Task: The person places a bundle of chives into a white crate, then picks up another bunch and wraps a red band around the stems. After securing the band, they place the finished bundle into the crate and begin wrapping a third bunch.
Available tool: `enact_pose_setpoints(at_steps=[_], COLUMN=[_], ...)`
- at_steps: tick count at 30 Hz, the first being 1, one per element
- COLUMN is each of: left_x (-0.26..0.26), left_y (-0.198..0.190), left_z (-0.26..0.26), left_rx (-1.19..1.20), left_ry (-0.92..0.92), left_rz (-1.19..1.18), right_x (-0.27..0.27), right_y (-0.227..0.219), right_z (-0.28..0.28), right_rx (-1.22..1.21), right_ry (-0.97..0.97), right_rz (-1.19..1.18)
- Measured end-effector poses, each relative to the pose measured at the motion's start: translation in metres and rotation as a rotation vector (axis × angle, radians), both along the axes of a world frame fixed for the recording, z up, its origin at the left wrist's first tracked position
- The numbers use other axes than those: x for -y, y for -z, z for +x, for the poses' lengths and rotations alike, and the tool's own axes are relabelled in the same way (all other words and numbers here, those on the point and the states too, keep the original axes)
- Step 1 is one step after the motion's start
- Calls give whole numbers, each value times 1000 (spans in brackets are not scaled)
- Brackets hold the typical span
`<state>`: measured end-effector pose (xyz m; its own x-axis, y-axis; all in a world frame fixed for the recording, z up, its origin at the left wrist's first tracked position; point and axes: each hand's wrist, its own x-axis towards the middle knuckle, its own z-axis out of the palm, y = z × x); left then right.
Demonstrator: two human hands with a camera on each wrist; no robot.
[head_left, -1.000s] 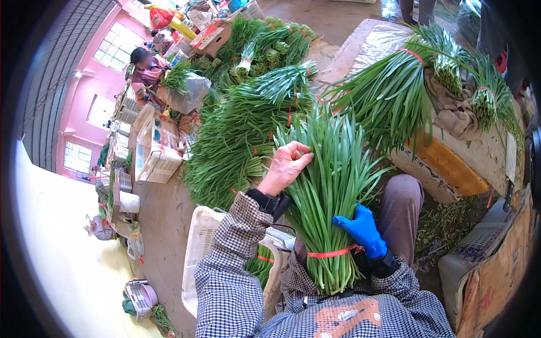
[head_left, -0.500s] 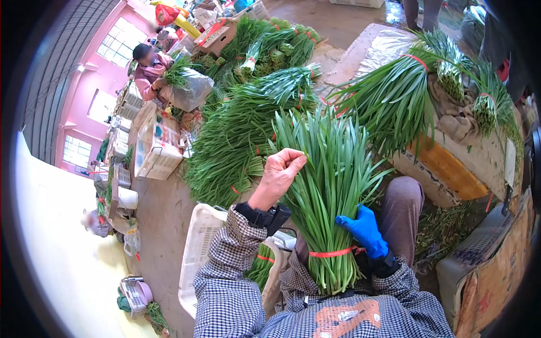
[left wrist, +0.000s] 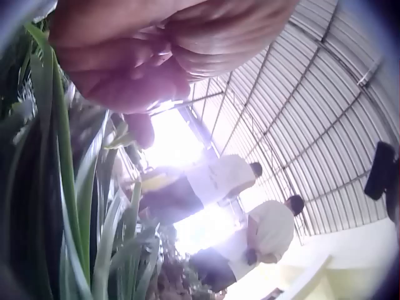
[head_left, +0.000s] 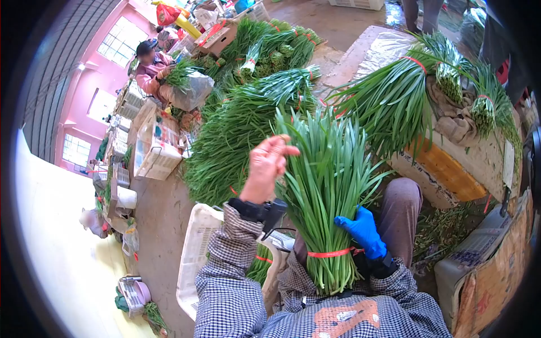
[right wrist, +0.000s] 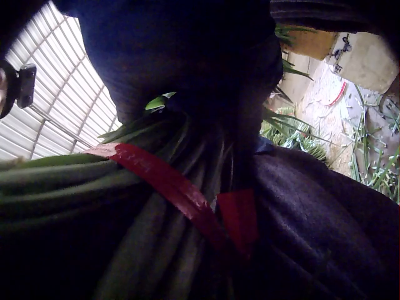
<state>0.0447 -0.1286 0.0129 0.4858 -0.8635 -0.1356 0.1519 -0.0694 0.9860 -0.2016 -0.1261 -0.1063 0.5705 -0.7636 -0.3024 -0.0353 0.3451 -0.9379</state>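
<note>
A thick bunch of garlic chives [head_left: 324, 203] stands upright against my lap, long flat leaves fanning out at the top. Red tape [head_left: 328, 253] binds its lower stems. My right hand [head_left: 363, 231], in a blue glove, grips the bunch from its right side just above the tape, thumb across the front; its other fingers are hidden behind the stems. My bare left hand [head_left: 265, 169] is raised at the left edge of the leaves, blurred, one finger pointing right and the others loosely bent. In the left wrist view, a pale leaf tip [left wrist: 120, 139] shows beside a fingertip.
A large heap of tied chives [head_left: 236, 129] lies ahead. More bunches [head_left: 394, 96] rest on a bench at the right, near a knife [head_left: 509, 169]. A white plastic crate [head_left: 194, 259] is at my left. Another person [head_left: 149, 73] works at the far left.
My left hand has drawn left and up from the leaves, and its pinched fingers have loosened. My right hand keeps its grip on the chives.
</note>
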Motion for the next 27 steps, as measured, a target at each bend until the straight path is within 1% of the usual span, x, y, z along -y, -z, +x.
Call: enact_pose_setpoints(at_steps=[1,3,4,6,7,9,11,12,13,17,18,19,21,22,23,25,27], left_x=[-1,-14,-26,-55,-67,-95,-123,-130,-134,-113,-105,-98,-84,-80,-76,-74,-78], left_y=[-5,-2,5,28,37,71,103,95,86,28,21,16,19,26,37,43,46], left_z=[12,35,49,73,72,76,63,42,25,-36,-44,-48,-49,-47,-44,-43,-43], left_rx=[-64,118,118,534,567,567,790,895,800,870,831,862,983,984,979,974,867], left_ry=[-45,-123,-136,-105,-160,-246,-256,-206,-182,-41,-9,35,98,96,68,48,42], left_rz=[-54,-74,-78,182,191,193,207,213,181,-109,-124,-65,68,63,90,119,137], right_x=[0,0,1,1,1,0,0,0,-1,-2,-2,-3,-3,-3,-2,-3,-2], right_y=[1,0,0,5,7,8,7,6,5,5,3,2,0,-1,-2,-3,-1], right_z=[0,-1,-1,-2,-2,-2,-2,-2,-2,-1,-1,0,-1,-1,-1,-3,-4], right_rx=[-13,-28,-39,-38,-39,-32,-27,-15,-4,-54,-35,-13,-19,-24,-23,-42,-27], right_ry=[-1,-17,-23,-31,-28,-30,-24,-23,-23,-43,-35,-24,-24,-18,-15,-9,-7], right_rz=[-16,-22,-28,-31,-28,-21,-17,-16,-12,-36,-23,-10,-24,-35,-39,-70,-47])
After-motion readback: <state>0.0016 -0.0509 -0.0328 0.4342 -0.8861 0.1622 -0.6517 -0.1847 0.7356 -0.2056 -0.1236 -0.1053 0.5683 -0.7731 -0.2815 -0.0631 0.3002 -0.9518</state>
